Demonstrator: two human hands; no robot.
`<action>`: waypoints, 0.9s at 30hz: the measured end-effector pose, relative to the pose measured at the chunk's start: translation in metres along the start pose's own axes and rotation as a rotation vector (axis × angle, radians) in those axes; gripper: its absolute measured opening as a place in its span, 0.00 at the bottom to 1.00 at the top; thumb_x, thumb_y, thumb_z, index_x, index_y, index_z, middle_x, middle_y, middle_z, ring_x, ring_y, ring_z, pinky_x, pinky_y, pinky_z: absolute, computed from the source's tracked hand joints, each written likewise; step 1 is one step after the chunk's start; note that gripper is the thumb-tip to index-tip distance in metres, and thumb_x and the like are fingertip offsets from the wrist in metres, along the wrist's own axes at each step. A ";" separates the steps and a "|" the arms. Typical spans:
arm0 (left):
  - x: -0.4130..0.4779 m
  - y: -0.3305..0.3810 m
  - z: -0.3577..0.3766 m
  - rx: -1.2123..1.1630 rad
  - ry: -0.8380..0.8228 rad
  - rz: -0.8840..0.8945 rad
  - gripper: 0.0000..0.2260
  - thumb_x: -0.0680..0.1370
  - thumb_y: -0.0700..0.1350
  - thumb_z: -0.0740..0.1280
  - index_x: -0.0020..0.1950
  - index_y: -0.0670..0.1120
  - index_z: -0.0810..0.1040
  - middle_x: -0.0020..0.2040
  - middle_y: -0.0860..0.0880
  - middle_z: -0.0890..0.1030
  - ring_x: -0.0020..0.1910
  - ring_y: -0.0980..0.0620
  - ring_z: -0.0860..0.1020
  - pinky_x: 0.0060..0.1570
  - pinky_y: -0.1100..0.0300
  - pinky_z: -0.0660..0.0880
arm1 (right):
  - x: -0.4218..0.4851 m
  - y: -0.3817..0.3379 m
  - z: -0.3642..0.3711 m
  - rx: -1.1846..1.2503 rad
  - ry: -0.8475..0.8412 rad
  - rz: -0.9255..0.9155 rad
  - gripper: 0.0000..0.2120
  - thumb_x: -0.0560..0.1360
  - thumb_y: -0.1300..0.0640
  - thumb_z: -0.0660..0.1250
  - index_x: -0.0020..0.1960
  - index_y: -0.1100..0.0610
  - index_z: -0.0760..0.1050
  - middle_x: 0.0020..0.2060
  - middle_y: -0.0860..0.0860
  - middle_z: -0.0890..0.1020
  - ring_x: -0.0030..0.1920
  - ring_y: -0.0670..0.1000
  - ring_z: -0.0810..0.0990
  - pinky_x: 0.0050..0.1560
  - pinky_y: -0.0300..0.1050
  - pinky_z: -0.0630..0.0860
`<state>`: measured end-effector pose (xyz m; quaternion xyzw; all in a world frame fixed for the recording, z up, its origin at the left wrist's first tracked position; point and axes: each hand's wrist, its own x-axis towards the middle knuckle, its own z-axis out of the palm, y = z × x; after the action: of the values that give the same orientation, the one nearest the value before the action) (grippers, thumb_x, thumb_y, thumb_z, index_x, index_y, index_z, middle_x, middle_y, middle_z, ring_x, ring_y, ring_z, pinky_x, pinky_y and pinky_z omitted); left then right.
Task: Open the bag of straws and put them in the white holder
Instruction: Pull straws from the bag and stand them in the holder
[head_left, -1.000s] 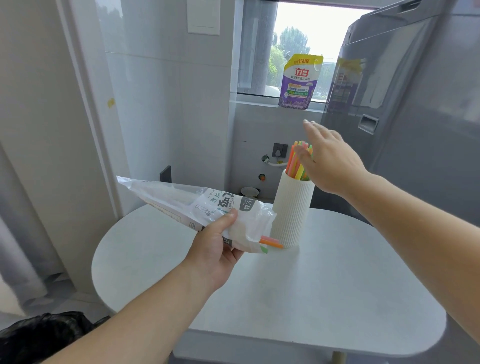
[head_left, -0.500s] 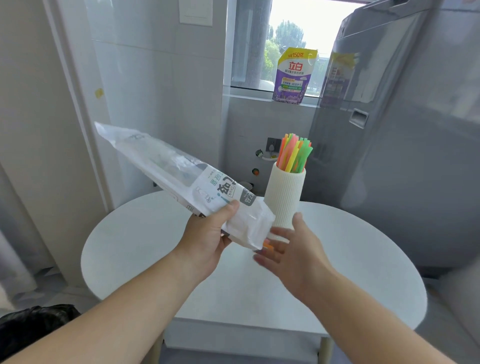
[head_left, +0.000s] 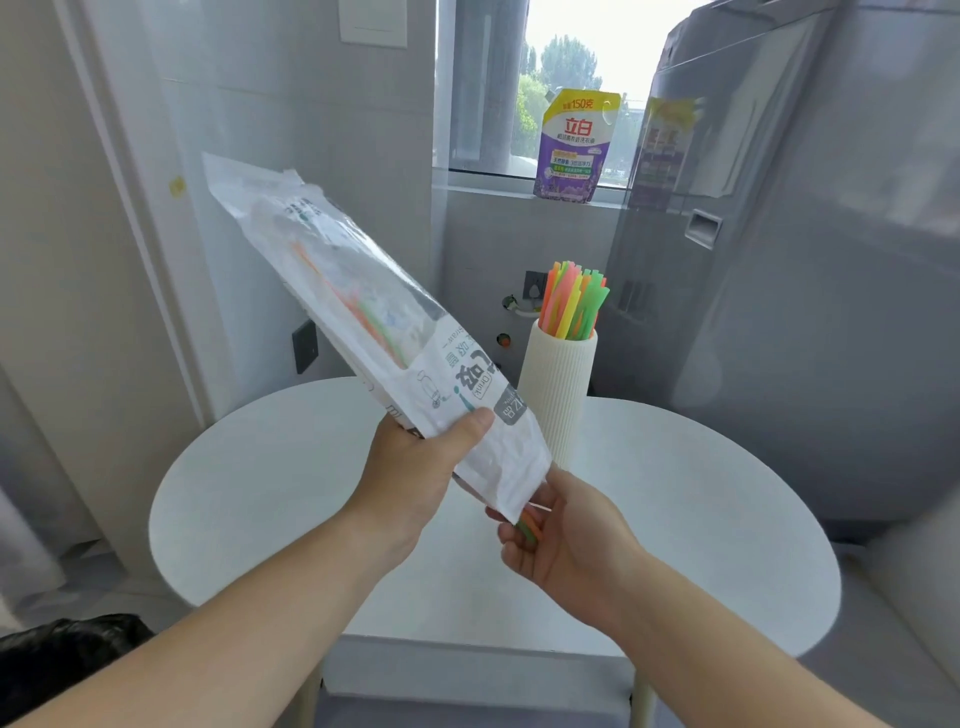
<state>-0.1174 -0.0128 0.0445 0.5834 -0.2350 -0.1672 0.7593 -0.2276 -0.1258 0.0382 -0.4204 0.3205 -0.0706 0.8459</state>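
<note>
My left hand (head_left: 421, 478) grips the white straw bag (head_left: 363, 322) near its lower end and holds it tilted, open mouth down to the right. A few orange and green straws (head_left: 529, 526) stick out of the mouth into my right hand (head_left: 558, 535), whose fingers curl around their tips just below the bag. More straws show through the bag's clear window. The white ribbed holder (head_left: 556, 395) stands upright on the table behind the bag's lower end, with several coloured straws (head_left: 571, 301) standing in it.
The round white table (head_left: 701, 519) carries the holder. A grey appliance (head_left: 831, 260) stands close on the right. A purple detergent pouch (head_left: 574, 150) sits on the windowsill. Tiled wall is at left, a black bag (head_left: 62, 654) on the floor lower left.
My right hand left the holder's straws and came down under the bag's mouth, now closing on the straw tips. My left hand has tipped the bag up steeper.
</note>
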 end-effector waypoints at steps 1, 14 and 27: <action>0.001 0.001 -0.002 -0.015 0.000 -0.006 0.23 0.70 0.48 0.75 0.66 0.50 0.82 0.61 0.52 0.86 0.61 0.50 0.84 0.64 0.43 0.79 | 0.000 -0.001 -0.001 0.026 -0.010 0.002 0.15 0.82 0.53 0.61 0.54 0.65 0.78 0.41 0.61 0.79 0.29 0.55 0.77 0.31 0.45 0.79; 0.005 0.002 -0.010 -0.093 0.140 -0.063 0.10 0.80 0.44 0.71 0.60 0.54 0.82 0.53 0.55 0.88 0.50 0.54 0.87 0.39 0.58 0.83 | 0.004 -0.020 -0.023 0.056 -0.126 -0.191 0.07 0.71 0.65 0.73 0.48 0.67 0.83 0.40 0.58 0.84 0.33 0.49 0.82 0.36 0.39 0.81; 0.009 -0.002 -0.008 -0.269 0.226 -0.331 0.09 0.77 0.43 0.75 0.57 0.49 0.83 0.39 0.54 0.86 0.33 0.57 0.81 0.26 0.65 0.75 | 0.001 -0.050 -0.045 -0.200 -0.012 -0.335 0.05 0.76 0.67 0.71 0.42 0.63 0.84 0.33 0.56 0.83 0.32 0.49 0.82 0.37 0.40 0.81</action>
<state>-0.1054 -0.0111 0.0427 0.5225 -0.0253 -0.2529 0.8139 -0.2466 -0.1882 0.0552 -0.5504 0.2463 -0.1757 0.7781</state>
